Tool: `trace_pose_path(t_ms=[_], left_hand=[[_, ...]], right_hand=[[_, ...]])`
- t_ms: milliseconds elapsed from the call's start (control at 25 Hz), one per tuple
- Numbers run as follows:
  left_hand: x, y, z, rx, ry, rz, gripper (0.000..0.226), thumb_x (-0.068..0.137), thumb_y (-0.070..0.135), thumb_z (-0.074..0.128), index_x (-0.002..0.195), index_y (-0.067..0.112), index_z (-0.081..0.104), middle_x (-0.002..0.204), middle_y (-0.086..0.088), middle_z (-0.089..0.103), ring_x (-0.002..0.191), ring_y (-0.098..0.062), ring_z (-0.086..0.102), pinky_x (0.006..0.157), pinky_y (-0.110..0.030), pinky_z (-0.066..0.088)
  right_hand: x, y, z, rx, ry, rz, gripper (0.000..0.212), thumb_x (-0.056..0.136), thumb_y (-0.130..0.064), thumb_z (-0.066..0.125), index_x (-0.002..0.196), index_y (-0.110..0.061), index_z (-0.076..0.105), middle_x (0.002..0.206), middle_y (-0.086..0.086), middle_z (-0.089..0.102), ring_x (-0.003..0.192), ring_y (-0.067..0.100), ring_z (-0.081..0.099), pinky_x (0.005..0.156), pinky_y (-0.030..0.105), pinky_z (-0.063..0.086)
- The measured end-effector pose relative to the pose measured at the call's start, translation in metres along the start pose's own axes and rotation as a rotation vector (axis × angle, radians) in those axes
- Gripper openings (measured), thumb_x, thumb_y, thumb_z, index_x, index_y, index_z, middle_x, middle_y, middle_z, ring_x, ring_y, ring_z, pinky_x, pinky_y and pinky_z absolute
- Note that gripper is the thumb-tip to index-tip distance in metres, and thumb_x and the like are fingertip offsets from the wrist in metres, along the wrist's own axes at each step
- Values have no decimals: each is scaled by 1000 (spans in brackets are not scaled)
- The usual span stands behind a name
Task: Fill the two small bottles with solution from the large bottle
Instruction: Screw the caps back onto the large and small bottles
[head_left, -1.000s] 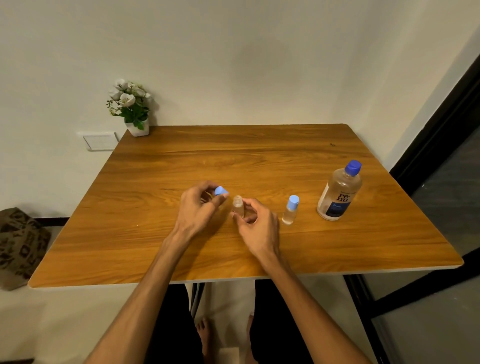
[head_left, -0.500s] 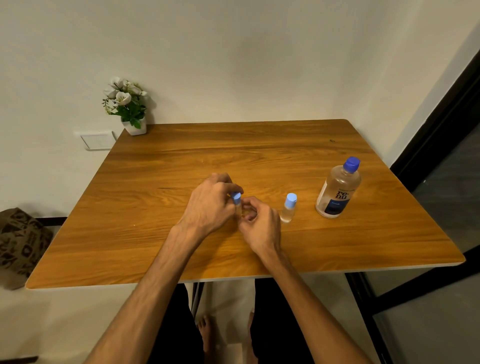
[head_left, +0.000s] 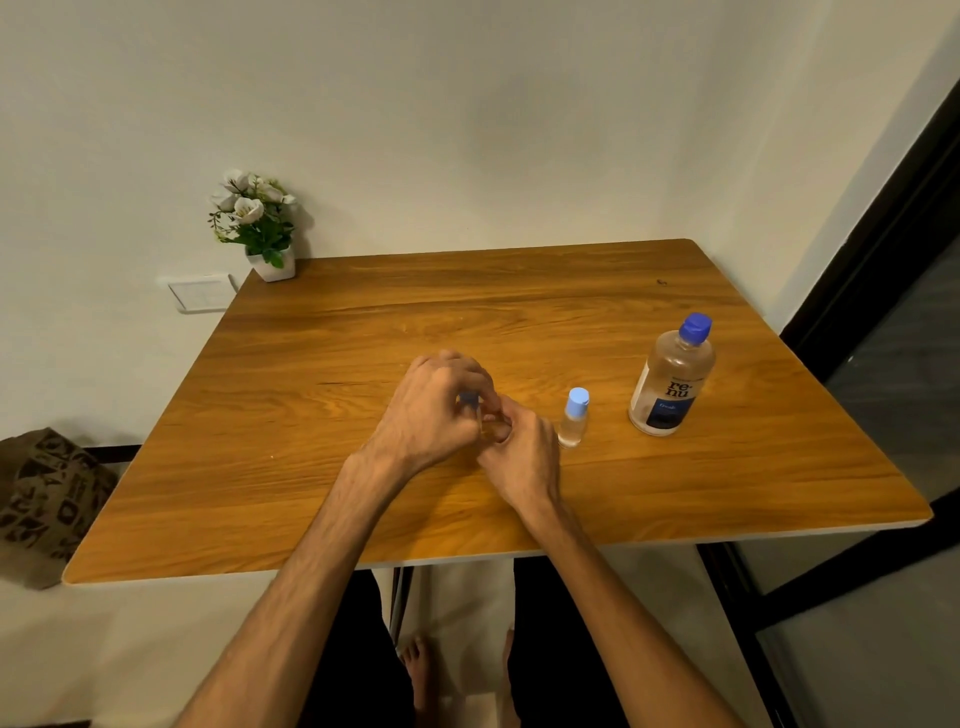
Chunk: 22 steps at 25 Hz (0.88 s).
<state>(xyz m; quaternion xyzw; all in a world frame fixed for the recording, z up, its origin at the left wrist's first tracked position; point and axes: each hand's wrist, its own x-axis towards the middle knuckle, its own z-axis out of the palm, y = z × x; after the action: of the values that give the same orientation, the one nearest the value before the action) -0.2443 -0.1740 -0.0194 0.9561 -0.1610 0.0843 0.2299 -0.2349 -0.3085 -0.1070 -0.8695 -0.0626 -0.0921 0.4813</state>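
Your right hand (head_left: 522, 457) grips the small bottle (head_left: 488, 428); your left hand (head_left: 434, 408) pinches its blue cap (head_left: 467, 399). Keep it upright, twist gently until snug.

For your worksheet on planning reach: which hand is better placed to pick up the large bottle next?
Probably the right hand: the large bottle stands on its side of the table. The left hand would have to cross over. Both are now busy with a small bottle.
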Motion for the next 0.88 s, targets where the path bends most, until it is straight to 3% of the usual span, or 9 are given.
trace_pose_path(t_ms=[160,280,360,440,520,600,720,880], left_hand=[[2,-2,6,125,122,-134,24,86,34,71,105,20,77,112,0,67,112,-21,59,91,-42,52],[3,3,2,57,-9,-42,26,79,30,52,83,22,76,104,4,70,107,-19,61,93,-45,51],[2,5,3,14,19,-20,32,71,32,42,77,23,72,95,7,74,102,-16,63,93,-47,50],[0,-2,8,61,121,-71,23,81,34,57,93,23,74,104,5,72,107,-17,63,93,-43,50],[1,-7,11,124,160,-145,29,85,42,73,105,21,75,105,2,68,105,-18,63,85,-39,53],[4,-10,10,110,116,-149,23,88,32,76,106,17,76,102,1,69,100,-19,66,81,-38,57],[5,-10,9,90,55,-93,23,91,21,74,113,13,76,108,0,69,103,-18,64,86,-35,57],[1,-16,19,76,93,-163,47,87,43,77,127,20,68,116,4,68,103,-17,63,84,-34,55]], right_hand=[[0,-1,-2,-20,-12,-8,44,72,-42,53,107,-28,75,91,-7,80,77,12,73,65,34,57],[0,0,-2,-44,-22,-10,34,77,-43,59,103,-25,73,87,-5,79,74,16,73,61,36,57],[0,1,-2,-33,-20,-24,30,79,-41,63,102,-25,73,90,-6,80,76,15,74,61,35,57],[1,2,0,-28,-23,-16,30,77,-37,64,104,-28,74,94,-9,80,78,11,73,63,34,57],[1,1,-2,-27,-43,-2,29,80,-26,73,108,-34,74,94,-10,80,77,9,72,66,35,59],[1,1,-4,-33,-65,9,34,82,-27,80,115,-36,73,93,-11,79,72,8,71,67,39,62],[1,0,-5,-53,-74,6,35,85,-29,82,118,-32,74,98,-12,79,68,4,69,65,39,63],[2,1,-7,-76,-86,3,34,83,-17,79,114,-28,75,86,-10,78,65,5,67,65,40,63]])
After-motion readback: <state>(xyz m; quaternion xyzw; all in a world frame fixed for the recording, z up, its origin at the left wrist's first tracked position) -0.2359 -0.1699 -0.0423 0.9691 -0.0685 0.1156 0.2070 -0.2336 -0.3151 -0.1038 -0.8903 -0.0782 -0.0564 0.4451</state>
